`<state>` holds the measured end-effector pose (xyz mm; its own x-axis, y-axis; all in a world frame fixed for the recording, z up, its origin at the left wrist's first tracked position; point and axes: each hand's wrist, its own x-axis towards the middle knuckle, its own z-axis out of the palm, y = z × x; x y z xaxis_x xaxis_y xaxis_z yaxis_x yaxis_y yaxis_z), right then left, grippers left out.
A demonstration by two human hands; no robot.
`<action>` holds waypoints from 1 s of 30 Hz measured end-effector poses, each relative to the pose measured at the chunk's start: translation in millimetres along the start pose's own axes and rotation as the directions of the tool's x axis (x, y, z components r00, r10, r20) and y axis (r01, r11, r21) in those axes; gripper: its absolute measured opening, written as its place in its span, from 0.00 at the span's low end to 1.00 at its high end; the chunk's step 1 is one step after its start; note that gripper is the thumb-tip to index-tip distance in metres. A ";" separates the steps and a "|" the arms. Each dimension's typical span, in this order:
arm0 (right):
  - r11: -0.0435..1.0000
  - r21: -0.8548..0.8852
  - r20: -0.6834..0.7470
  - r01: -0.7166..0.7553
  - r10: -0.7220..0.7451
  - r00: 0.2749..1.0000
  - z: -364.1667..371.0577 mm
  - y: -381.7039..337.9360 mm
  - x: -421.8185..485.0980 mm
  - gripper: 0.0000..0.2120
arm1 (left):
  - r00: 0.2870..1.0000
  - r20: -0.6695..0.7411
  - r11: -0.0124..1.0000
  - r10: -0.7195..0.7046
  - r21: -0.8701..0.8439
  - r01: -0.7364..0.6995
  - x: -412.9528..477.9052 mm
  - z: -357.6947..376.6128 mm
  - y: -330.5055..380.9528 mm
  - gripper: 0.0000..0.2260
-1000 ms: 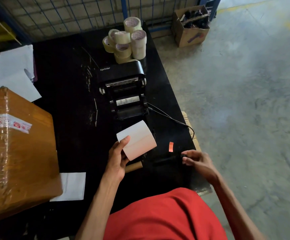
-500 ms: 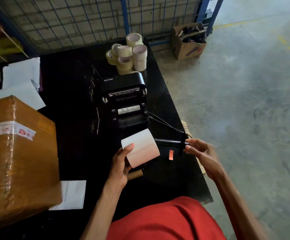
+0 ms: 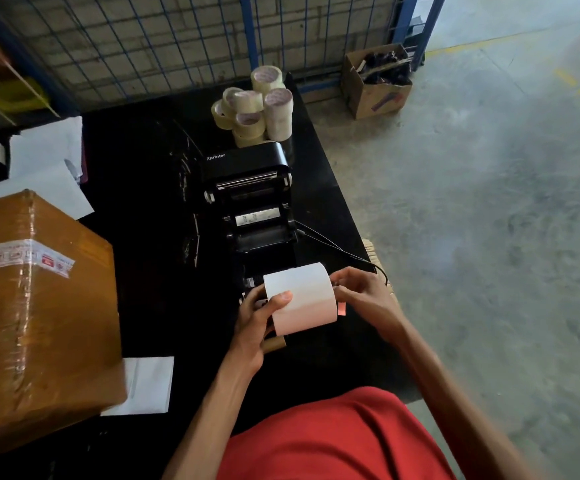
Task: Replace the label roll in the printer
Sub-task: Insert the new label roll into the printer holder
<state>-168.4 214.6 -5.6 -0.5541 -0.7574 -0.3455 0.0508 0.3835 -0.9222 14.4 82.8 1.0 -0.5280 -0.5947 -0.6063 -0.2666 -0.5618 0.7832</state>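
Observation:
A white label roll point(image 3: 300, 297) is held just above the black table, in front of the open black Xprinter label printer point(image 3: 252, 199). My left hand point(image 3: 259, 318) grips the roll's left end, thumb on its face. Pressed against the roll's right end is my right hand point(image 3: 363, 294), fingers closed there; the black spindle it held earlier is hidden by the roll. The printer lid is tipped back and the paper bay is exposed. A brown cardboard core point(image 3: 276, 342) lies on the table under my left hand.
Several tape rolls point(image 3: 255, 107) are stacked behind the printer. A large cardboard box point(image 3: 35, 317) stands at the left, with white sheets point(image 3: 48, 161) beyond it and one point(image 3: 150, 384) in front. A black cable point(image 3: 333, 245) runs right off the table edge point(image 3: 344, 202). A wire fence stands behind.
My right hand picked a black spindle off the table, brought it left to the roll's right end, and now presses against the roll. The spindle is out of sight.

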 end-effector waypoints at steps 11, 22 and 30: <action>0.843 0.477 0.200 -0.250 0.172 0.965 12.9 32.4 -7.9 0.08 | 1.000 -0.013 0.998 -0.014 0.068 0.015 -4.1 4.9 3.8 0.34; 0.761 0.622 0.154 -0.185 0.113 0.982 20.2 32.5 -7.4 0.19 | 0.966 0.236 0.955 0.102 0.250 -0.162 -19.5 -10.6 37.6 0.48; 0.720 0.675 0.170 -0.162 0.061 0.983 13.4 33.5 1.2 0.19 | 0.993 -0.109 0.828 0.035 0.560 0.033 -1.1 -84.5 -13.5 0.13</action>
<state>-156.2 219.5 -39.3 -0.4003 -0.8113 -0.4260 0.6872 0.0418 -0.7253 86.8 42.4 -20.6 -0.4456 -0.6731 -0.5902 -0.6893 -0.1627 0.7060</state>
